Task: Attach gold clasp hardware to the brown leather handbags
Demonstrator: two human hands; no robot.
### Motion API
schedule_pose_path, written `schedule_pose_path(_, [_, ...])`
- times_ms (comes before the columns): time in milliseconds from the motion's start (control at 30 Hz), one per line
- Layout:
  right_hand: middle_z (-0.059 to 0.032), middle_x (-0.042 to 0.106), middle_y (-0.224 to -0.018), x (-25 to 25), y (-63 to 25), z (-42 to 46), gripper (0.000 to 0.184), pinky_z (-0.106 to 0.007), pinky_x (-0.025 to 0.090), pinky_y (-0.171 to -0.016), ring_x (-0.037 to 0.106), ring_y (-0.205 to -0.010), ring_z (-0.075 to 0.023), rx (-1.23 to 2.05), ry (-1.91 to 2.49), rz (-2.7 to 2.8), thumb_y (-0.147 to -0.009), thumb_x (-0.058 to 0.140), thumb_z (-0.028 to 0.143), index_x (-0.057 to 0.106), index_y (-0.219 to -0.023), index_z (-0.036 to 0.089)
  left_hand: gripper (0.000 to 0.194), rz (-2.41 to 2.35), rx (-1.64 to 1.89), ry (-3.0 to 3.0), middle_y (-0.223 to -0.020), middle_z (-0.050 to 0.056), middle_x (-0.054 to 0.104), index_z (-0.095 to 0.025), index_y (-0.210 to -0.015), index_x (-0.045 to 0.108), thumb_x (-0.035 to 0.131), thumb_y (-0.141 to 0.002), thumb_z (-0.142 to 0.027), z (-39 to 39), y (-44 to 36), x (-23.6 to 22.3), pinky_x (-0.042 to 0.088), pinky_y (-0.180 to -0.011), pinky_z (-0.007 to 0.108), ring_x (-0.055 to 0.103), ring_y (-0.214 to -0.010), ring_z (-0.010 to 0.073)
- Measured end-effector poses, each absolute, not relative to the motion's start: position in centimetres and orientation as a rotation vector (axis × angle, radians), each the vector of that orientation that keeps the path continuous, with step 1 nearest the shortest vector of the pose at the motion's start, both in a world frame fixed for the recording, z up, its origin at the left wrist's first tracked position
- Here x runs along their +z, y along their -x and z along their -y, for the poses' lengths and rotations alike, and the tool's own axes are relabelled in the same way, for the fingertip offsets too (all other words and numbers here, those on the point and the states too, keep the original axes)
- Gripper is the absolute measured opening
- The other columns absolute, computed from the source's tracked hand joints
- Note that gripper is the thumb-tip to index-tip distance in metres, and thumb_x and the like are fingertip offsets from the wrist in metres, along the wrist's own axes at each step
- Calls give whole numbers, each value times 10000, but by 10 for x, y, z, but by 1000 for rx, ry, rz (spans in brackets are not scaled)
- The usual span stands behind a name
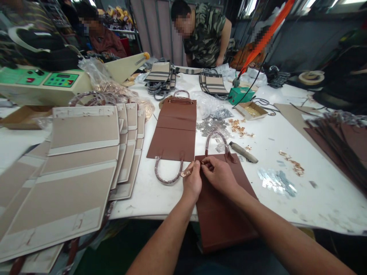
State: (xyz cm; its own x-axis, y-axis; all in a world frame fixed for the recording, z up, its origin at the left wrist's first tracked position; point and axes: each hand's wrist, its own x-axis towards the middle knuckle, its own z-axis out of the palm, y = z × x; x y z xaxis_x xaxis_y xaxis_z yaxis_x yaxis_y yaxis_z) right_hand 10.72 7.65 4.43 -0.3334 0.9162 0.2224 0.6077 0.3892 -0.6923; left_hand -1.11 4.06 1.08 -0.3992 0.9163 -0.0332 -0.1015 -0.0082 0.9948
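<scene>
My left hand is closed on a short brown leather strap, whose end sticks out to the left. Touching its fingertips, my right hand pinches something small that the fingers hide. Both hands are over the upper edge of a brown leather bag panel, which overhangs the table's front edge. A wrapped brown handle is attached at that panel's far edge. Just beyond my left hand lies another brown bag panel, flat, with a plastic-wrapped handle at its near end.
Beige-lined bag panels are stacked at left. Gold metal fittings, thin silver plates and a dark rod-like tool lie at right on the white table. A green device stands behind; a person leans over the far side.
</scene>
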Motion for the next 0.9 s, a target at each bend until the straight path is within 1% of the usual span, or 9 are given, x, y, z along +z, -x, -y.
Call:
schedule_pose_path(167, [-11, 693, -740, 46, -110, -77, 79, -287, 486, -633, 648, -658, -182, 751, 1264, 2015, -905, 587, 291, 639, -900, 232, 316, -1409, 1566, -862, -858, 29, 679, -216, -835, 648, 495, -976, -454, -41, 10, 9, 490, -825, 284, 617, -881, 198])
schedule_pose_path(300, [-7, 694, -753, 51, -110, -78, 79, -283, 480, -642, 643, -664, -178, 777, 1232, 2044, -899, 579, 280, 639, -880, 232, 315, -1399, 1590, -846, -860, 28, 680, -207, -841, 653, 501, -977, -447, -40, 10, 8, 490, -838, 278, 623, -892, 195])
schedule_pose_path(467, [0, 683, -741, 51, -109, -83, 99, -288, 478, -656, 628, -661, -175, 830, 1180, 2082, -903, 572, 266, 664, -883, 234, 324, -1393, 1562, -962, -841, 17, 665, -215, -817, 645, 488, -1000, -431, -37, 14, 10, 480, -861, 276, 625, -893, 192])
schedule_pose_path(567, [-4, 696, -763, 52, -109, -86, 117, -296, 486, -681, 633, -676, -176, 872, 1150, 2103, -905, 561, 246, 676, -885, 231, 327, -1401, 1550, -992, -857, 25, 683, -214, -827, 657, 484, -1007, -426, -36, 16, 13, 477, -875, 280, 636, -907, 198])
schedule_pose_path(667, [-12, 715, -795, 54, -110, -87, 121, -301, 499, -712, 650, -712, -180, 909, 1150, 2086, -901, 563, 237, 682, -883, 227, 332, -1374, 1540, -1060, -926, 39, 714, -212, -903, 690, 459, -1022, -419, -34, 17, 18, 480, -877, 286, 648, -914, 201])
schedule_pose_path(733, [-4, 717, -793, 55, -110, -86, 107, -296, 499, -694, 653, -705, -178, 929, 1198, 2019, -892, 591, 253, 676, -953, 232, 345, -1359, 1532, -1101, -965, 48, 728, -211, -952, 707, 445, -1029, -422, -33, 17, 22, 484, -884, 293, 656, -930, 207])
schedule_pose_path(800, [18, 707, -761, 57, -109, -84, 169, -285, 494, -658, 652, -668, -169, 967, 1260, 1899, -874, 637, 277, 648, -1039, 244, 337, -1360, 1532, -1109, -1009, 54, 739, -213, -994, 723, 467, -1023, -430, -33, 17, 24, 485, -916, 297, 664, -986, 217])
schedule_pose_path(833, [29, 699, -736, 57, -109, -82, 193, -279, 493, -642, 650, -646, -165, 994, 1283, 1832, -864, 658, 290, 635, -1051, 248, 329, -1360, 1537, -1099, -1040, 54, 742, -217, -1017, 730, 484, -1016, -434, -33, 18, 24, 484, -941, 300, 664, -1024, 223])
schedule_pose_path(900, [37, 682, -688, 56, -108, -81, 147, -269, 489, -615, 644, -613, -157, 1054, 1292, 1733, -856, 683, 323, 638, -973, 245, 325, -1357, 1547, -1072, -1096, 53, 744, -224, -1047, 739, 509, -1003, -450, -35, 18, 21, 481, -983, 311, 661, -1081, 230])
